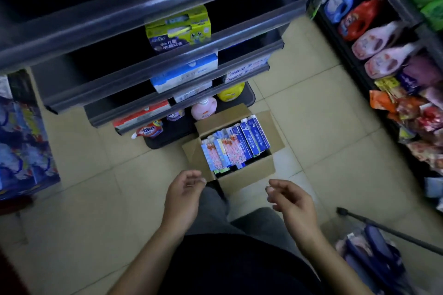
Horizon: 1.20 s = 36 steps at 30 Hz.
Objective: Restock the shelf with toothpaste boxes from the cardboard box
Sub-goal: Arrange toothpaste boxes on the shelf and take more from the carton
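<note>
Down on the tiled floor, at the foot of the dark shelf, sits the cardboard box with its flaps folded open. The toothpaste boxes stand on end inside it in close rows. The dark blue ones are toward the right, and the pale blue ones with an orange-pink pattern are toward the left.

Both hands hover nearer the camera than the carton, palms turned toward each other. The left grip is released, its fingers loosely curled round nothing. Its fingertips overlap the carton's near left corner in the view, though whether they touch it cannot be told. The right grip is likewise released and slack. It is just right of the carton's near wall and apart from it. No toothpaste box is in either hand, and all of them lie beyond the fingertips, between the two hands and the shelf.

A pink bottle stands on the lowest tier just behind the carton, and a yellow-green pack sits higher up. Detergent bottles line the rack at the right.
</note>
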Motion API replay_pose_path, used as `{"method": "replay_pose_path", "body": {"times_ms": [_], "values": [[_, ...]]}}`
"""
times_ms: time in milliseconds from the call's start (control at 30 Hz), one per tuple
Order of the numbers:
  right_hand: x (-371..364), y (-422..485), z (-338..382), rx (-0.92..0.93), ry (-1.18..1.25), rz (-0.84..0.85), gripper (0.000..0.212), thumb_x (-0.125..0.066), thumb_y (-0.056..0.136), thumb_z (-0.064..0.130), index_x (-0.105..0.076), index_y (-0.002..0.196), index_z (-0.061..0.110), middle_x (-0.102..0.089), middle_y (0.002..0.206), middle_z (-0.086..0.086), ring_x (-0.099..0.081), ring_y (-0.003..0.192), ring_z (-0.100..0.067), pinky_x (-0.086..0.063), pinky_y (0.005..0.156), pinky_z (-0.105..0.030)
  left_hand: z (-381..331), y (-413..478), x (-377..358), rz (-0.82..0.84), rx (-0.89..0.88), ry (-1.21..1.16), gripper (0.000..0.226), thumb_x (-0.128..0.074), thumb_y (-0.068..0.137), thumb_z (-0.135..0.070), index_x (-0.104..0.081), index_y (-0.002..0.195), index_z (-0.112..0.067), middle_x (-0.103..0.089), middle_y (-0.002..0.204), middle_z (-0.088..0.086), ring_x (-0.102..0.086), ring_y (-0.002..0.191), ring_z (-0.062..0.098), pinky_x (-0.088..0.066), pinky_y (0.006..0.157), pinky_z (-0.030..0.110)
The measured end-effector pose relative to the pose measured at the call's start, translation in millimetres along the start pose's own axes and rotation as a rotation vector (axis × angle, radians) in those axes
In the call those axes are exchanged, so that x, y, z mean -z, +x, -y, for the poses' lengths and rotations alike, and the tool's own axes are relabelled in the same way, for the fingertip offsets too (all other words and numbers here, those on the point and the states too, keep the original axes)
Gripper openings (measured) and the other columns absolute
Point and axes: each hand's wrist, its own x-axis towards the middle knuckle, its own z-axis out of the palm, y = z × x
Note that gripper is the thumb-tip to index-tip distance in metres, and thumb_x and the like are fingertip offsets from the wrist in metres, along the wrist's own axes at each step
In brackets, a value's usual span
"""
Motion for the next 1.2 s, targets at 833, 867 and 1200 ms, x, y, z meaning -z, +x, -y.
{"method": "replay_pose_path", "body": {"times_ms": [833,867,1200], "values": [[-12,423,-73,-0.034,-0.500,0.428,0.006,-0.069,0.092,0.010,-0.070,0.097,0.014,-0.070,0.087,-0.009,-0.061,0.073,-0.021,-0.047,0.071,-0.035,158,259,-207,-0.397,0.305,0.078,0.024,-0.069,0.091,-0.030,-0.061,0.113,-0.028,-0.067,0.097,-0.012,-0.064,0.085,0.009,-0.044,0.069,0.020],[-21,438,-82,-0.022,-0.521,0.435,0.005,-0.070,0.092,0.013,-0.070,0.094,0.016,-0.070,0.085,-0.010,-0.060,0.073,-0.022,-0.047,0.069,-0.037,174,276,-213,-0.391,0.311,0.118,0.031,-0.069,0.091,-0.032,-0.060,0.121,-0.027,-0.068,0.108,-0.006,-0.063,0.092,0.014,-0.044,0.076,0.023],[-53,479,-195,-0.079,-0.571,0.432,0.008,-0.070,0.092,0.019,-0.070,0.100,0.017,-0.074,0.102,-0.011,-0.066,0.079,-0.021,-0.051,0.070,-0.035,286,349,-279,-0.497,0.085,0.566,0.056,-0.068,0.094,-0.030,-0.048,0.141,-0.006,-0.052,0.132,0.019,-0.054,0.116,0.040,-0.047,0.087,0.047]]}}
